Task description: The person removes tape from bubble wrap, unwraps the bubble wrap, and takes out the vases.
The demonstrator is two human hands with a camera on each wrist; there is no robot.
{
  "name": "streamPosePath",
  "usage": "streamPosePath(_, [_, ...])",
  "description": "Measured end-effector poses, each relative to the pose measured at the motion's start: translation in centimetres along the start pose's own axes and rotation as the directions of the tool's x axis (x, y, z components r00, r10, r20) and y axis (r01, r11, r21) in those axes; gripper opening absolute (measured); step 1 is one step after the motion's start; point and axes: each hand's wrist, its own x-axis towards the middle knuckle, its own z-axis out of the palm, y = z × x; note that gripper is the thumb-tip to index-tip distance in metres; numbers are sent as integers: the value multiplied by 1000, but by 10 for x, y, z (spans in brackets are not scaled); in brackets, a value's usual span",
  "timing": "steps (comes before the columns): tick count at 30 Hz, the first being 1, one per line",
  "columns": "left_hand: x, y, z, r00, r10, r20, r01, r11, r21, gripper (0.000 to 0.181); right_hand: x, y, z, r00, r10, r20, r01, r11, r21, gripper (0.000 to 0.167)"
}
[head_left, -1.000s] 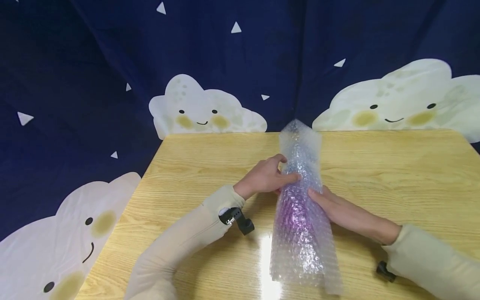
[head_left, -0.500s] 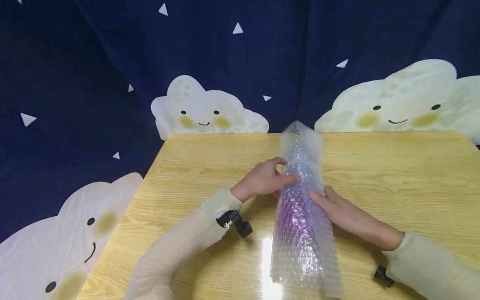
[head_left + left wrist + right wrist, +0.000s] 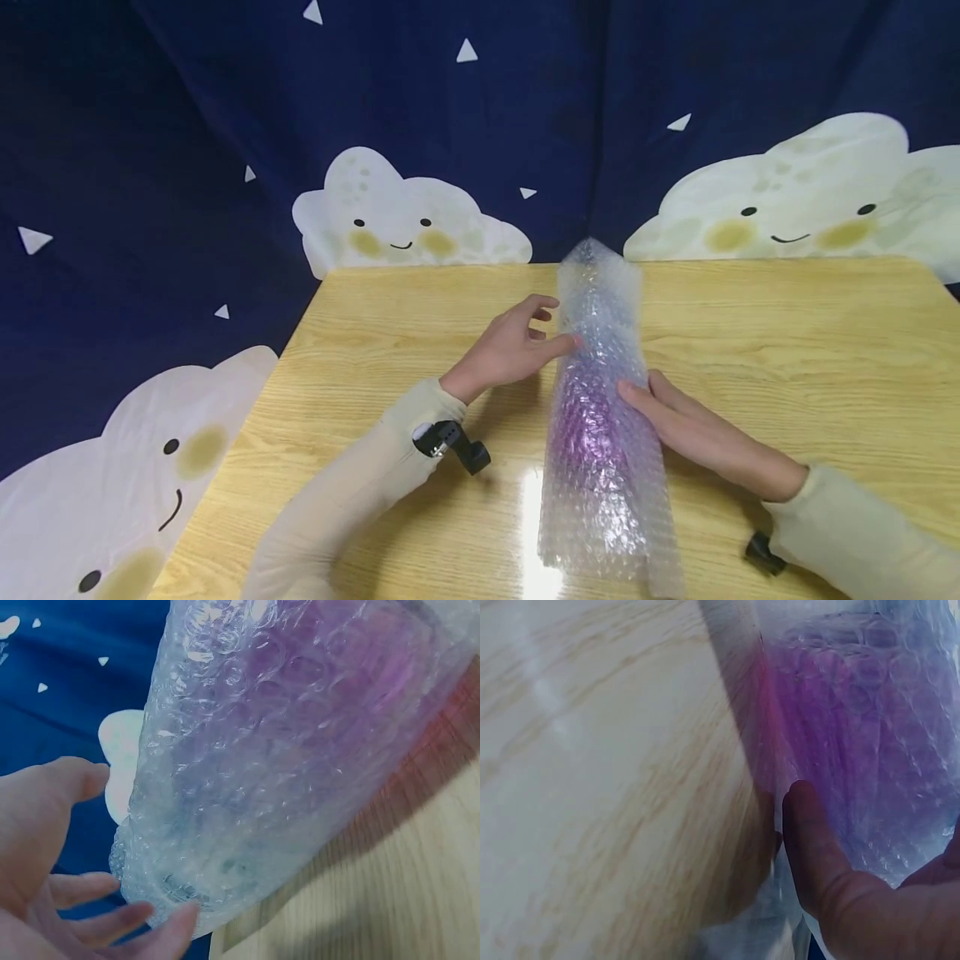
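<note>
A long bundle in clear bubble wrap (image 3: pixel 596 417) lies in the middle of the head view, purple and pink in its lower half and pale blue higher up. What the wrap covers cannot be made out. My right hand (image 3: pixel 693 429) holds its right side, the thumb on top; the other fingers are mostly hidden. At the left edge, my left hand (image 3: pixel 510 342) has its fingers spread and loosely bent. In the left wrist view, a gap shows between that hand's thumb (image 3: pixel 82 778) and the bubble wrap (image 3: pixel 285 750), while its other fingertips lie close to the wrap.
The bundle rests on a light wooden table (image 3: pixel 420 325), its top end reaching the far edge. Behind hangs a dark blue curtain (image 3: pixel 420 100) with white clouds and triangles. Black wrist mounts sit on the left (image 3: pixel 453 442) and right (image 3: pixel 765 550) sleeves.
My left hand has loosened and moved left off the bundle, its thumb sliding back toward the edge. My right hand and the bundle stay nearly in place.
</note>
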Motion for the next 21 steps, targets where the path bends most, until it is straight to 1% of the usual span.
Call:
streamPosePath(2, [0,-1,-1,999,45,-12,-45,999,-13,73,0,0,0,1000,-2,0,2,1000,0,96])
streamPosePath(4, [-1,-2,0,994,104,-20,-104,995,12,75,0,1,0,1000,-3,-2,3,1000,0,96])
streamPosePath(6, [-1,-4,3,983,184,-21,-182,981,62,78,-1,1,0,1000,3,-2,-3,1000,-1,96])
streamPosePath(8, [0,-6,7,967,255,-10,-253,961,111,82,-1,0,0,1000,2,-3,-2,1000,-9,96])
streamPosePath(10, [1,-9,11,954,299,5,-296,944,148,87,-1,1,0,1000,2,-6,-2,1000,-11,96])
streamPosePath(11, [1,-9,13,950,312,18,-311,939,147,89,-1,1,0,1000,3,-9,-3,1000,-15,96])
streamPosePath(16, [1,-9,22,949,304,79,-312,943,119,98,-1,3,-1,999,-26,-22,26,1000,-11,92])
streamPosePath(18, [1,-9,25,948,307,85,-315,942,117,100,0,4,-2,999,-42,-25,42,999,-7,88])
streamPosePath(21, [1,-10,29,945,318,72,-325,938,124,101,0,5,-2,998,-57,-30,57,998,-8,85])
